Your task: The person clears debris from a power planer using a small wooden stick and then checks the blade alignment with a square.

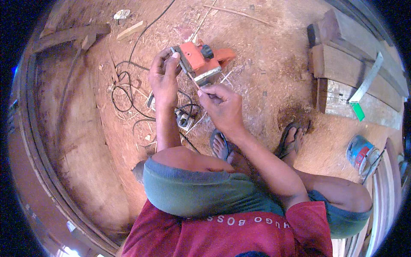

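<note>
An orange electric hand planer [195, 58] with a black knob lies tipped in front of me, its metal base plate partly showing. Along its near left edge runs a thin straight strip [185, 68]. My left hand [164, 76] is closed at the strip's upper end, thumb pressed on it beside the planer. At the lower end, my right hand [223, 105] pinches the strip's tip between thumb and forefinger, close to the planer's metal plate. I cannot tell whether the strip is metal or wood, or whether the planer is propped on the floor.
A black cable [122, 109] coils left of my hands, near a socket block [185, 120]. Shavings cover the floor. Stacked timber beams [355, 64] bear a try square [369, 79] with a green handle. A paint bucket [359, 153] stands at right; a large curved wooden piece [77, 128] lies left.
</note>
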Available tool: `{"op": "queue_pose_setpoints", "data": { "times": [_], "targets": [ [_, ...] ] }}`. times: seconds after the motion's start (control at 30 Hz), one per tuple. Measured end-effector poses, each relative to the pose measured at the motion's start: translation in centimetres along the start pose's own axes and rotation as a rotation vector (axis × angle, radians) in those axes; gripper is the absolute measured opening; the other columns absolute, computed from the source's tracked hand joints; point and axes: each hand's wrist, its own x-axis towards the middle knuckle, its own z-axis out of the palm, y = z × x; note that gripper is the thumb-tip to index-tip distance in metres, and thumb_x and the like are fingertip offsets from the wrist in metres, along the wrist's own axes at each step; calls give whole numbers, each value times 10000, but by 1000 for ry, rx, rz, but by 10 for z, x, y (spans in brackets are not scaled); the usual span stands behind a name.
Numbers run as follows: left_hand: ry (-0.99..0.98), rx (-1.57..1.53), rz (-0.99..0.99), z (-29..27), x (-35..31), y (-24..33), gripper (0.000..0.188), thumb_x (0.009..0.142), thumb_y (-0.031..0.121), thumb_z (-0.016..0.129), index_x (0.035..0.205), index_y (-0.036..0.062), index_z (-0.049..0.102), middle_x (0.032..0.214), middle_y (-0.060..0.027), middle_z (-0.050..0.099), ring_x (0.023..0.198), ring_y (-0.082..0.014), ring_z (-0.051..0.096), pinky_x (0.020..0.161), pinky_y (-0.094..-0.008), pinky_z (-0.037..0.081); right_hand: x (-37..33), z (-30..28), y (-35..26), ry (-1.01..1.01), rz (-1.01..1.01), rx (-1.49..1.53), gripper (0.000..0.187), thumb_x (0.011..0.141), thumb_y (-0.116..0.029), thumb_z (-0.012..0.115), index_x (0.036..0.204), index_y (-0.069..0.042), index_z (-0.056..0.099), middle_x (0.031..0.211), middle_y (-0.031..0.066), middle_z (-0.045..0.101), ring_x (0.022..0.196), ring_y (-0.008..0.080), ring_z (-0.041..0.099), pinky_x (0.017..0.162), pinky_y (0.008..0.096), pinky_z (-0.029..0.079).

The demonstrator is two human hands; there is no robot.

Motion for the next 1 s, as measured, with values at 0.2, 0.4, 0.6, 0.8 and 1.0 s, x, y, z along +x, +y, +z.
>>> {"op": "queue_pose_setpoints", "data": {
  "times": [0.2, 0.4, 0.6, 0.8, 1.0],
  "targets": [
    [-27, -37, 32, -2, 3, -4, 261, 951, 145, 680, 1180, 27, 646, 1000, -25, 676, 864, -84, 613, 724, -244, 503, 4, 3, -20, -7, 28, -83, 145, 868, -112, 721, 933, 16, 743, 864, 144, 727, 761, 187, 708, 666, 323, 554],
    [-56, -57, 43, 2, -1, -3, 264, 951, 141, 675, 1192, 39, 642, 1026, -36, 677, 876, -93, 612, 742, -255, 510, 10, 4, -15, 30, 56, 5, 152, 862, -129, 722, 912, 12, 748, 794, 138, 729, 730, 196, 714, 660, 323, 549],
    [-26, -22, 16, -5, -4, -4, 258, 966, 140, 647, 1196, 23, 642, 1027, -57, 693, 925, -121, 642, 808, -281, 540, 17, 6, -22, -71, -16, -12, 129, 897, -66, 698, 931, 53, 734, 694, 40, 677, 618, 75, 618, 557, 241, 496],
    [-29, 47, 49, -2, -6, -2, 270, 957, 185, 651, 1182, 36, 657, 1065, -52, 680, 956, -138, 618, 809, -300, 518, 32, 7, -25, -112, 41, 102, 140, 908, -69, 693, 924, 66, 722, 726, 62, 689, 613, 91, 648, 547, 240, 540],
    [-48, 35, 80, -2, -5, -3, 281, 951, 188, 649, 1182, 28, 668, 1081, -74, 686, 977, -155, 626, 815, -306, 523, 42, 5, -37, -156, 152, 163, 160, 920, -80, 692, 924, 78, 712, 741, 85, 695, 617, 103, 657, 558, 243, 562]
  ]
}}
